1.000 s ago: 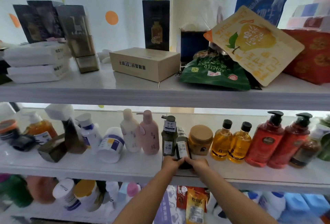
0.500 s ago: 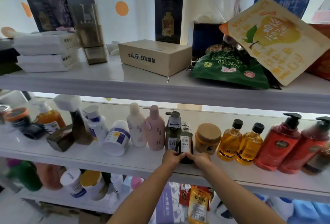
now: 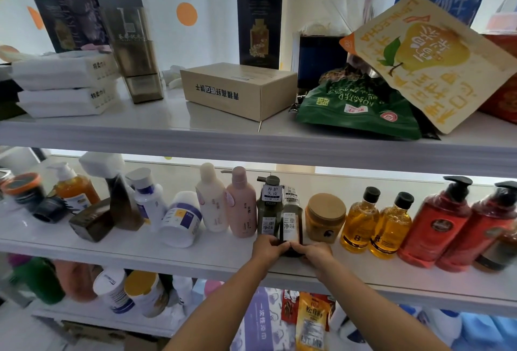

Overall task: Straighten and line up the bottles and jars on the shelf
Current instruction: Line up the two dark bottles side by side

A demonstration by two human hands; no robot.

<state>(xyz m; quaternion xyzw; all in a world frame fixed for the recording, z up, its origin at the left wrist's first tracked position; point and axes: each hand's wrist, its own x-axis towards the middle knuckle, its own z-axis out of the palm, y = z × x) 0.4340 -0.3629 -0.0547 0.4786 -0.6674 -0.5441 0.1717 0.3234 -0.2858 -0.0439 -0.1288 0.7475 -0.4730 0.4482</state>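
Middle shelf [image 3: 140, 254], seen from the front. Your left hand [image 3: 267, 248] and right hand [image 3: 314, 252] meet at the foot of the dark bottle [image 3: 291, 223]. The fingers of each hand are curled round its base, one hand on either side, so both have hold of it.

The dark bottle stands upright near the shelf's front edge, white label toward you. It sits between the green pump bottle [image 3: 268, 210], just beside it on the left and slightly further back, and the jar [image 3: 324, 219] with a tan lid on the right.

Left of the green pump bottle, a pink bottle [image 3: 242, 205] and a cream bottle [image 3: 211, 199] stand upright, side by side. Beyond them the row is loose:
- a white tub [image 3: 181, 220] is tipped over at an angle;
- a white bottle [image 3: 148, 199] leans;
- a spray bottle [image 3: 120, 199] stands behind a brown block [image 3: 91, 223] lying on the shelf;
- an orange pump bottle [image 3: 74, 191] stands further back.

Right of the jar, two amber bottles [image 3: 359, 222] [image 3: 390, 227] with black caps stand together, then two red pump bottles [image 3: 439, 224] [image 3: 486, 227].

On the upper shelf [image 3: 251, 141], a carton [image 3: 237, 90] lies flat, and a pear pouch [image 3: 428, 57] leans over a green bag [image 3: 358, 104].
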